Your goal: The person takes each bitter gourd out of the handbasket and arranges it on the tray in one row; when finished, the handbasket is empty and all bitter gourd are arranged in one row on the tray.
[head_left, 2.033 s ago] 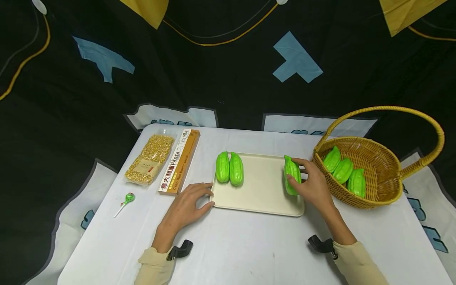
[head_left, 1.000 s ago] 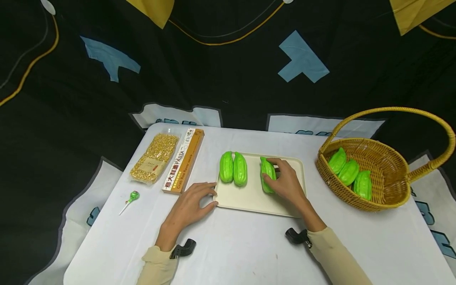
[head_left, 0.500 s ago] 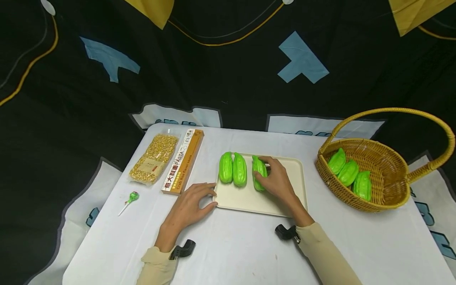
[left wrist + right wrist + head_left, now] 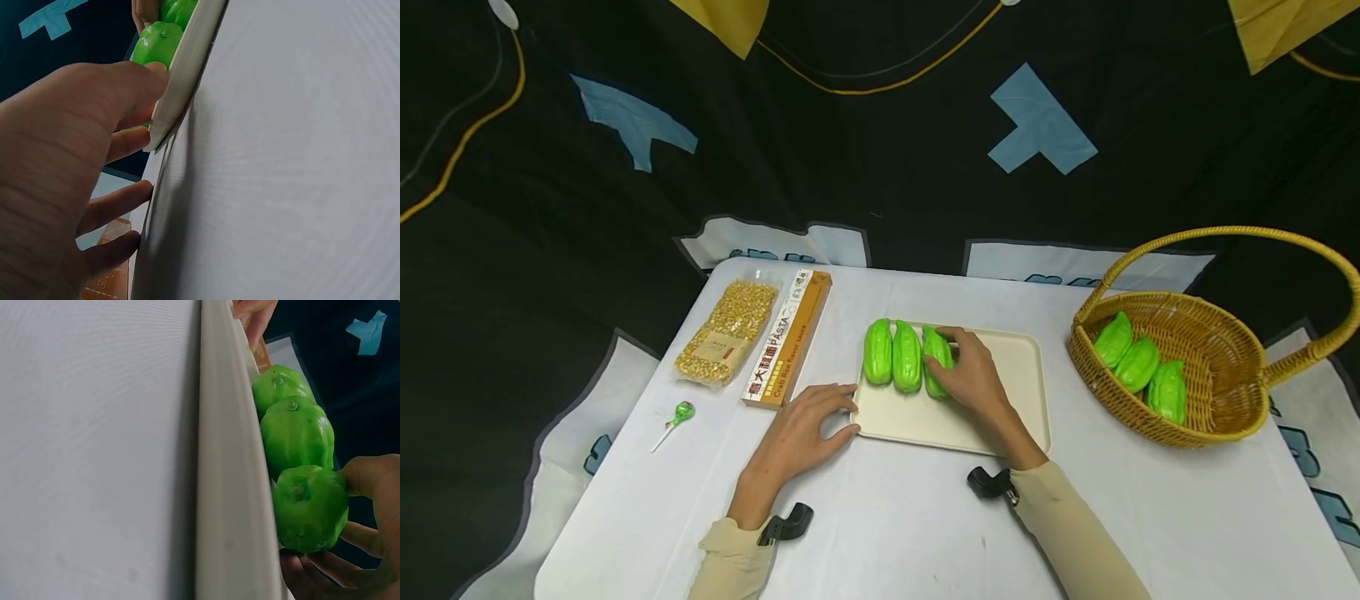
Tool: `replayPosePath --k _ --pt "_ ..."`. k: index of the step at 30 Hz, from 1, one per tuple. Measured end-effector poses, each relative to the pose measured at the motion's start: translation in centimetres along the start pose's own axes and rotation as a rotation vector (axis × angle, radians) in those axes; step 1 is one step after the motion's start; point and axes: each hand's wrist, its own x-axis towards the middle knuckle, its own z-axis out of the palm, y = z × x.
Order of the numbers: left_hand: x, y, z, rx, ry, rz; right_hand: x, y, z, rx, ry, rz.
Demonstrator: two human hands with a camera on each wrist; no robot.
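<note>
To the left of the left hand we see a lollipop (image 4: 684,412) with a green wrapper, its stick pointing toward us. Beyond it and the hand lies a clear bag (image 4: 737,308) filled with yellow kernels; the small print on its label is too fine for us to read. Just past the fingers is a pasta box (image 4: 788,337), its near end close to the knuckles.

The left hand (image 4: 801,433) has its fingers loosely spread, thumb and index finger touching the left end of a cream tray (image 4: 880,421); its sleeve (image 4: 730,558) is cut off below. To the right of that hand, in the tray, we find the left gourd (image 4: 877,352) and the middle gourd (image 4: 907,358) side by side, then the held gourd (image 4: 937,346) just beside them.

The right hand (image 4: 973,371) grips the held gourd between thumb and fingers, and partly covers it. In the right wrist view the rim hides its underside, so we cannot tell whether it rests on the tray.

Well to the right of the right hand stands a wicker basket (image 4: 1217,367), its handle reaching the picture's edge. Inside, three gourds (image 4: 1138,364) lie along the side nearest the hand, their lower parts partly hidden.
</note>
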Motion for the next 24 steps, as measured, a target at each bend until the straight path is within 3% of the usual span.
replayPosePath --k 12,24 --pt "0.0 0.0 0.0 0.000 0.001 0.002 0.2 -0.3 0.0 -0.065 -0.026 0.025" --pt "0.1 0.1 -0.1 -0.010 -0.001 -0.003 -0.5 -0.3 -3.2 -0.067 0.004 0.056"
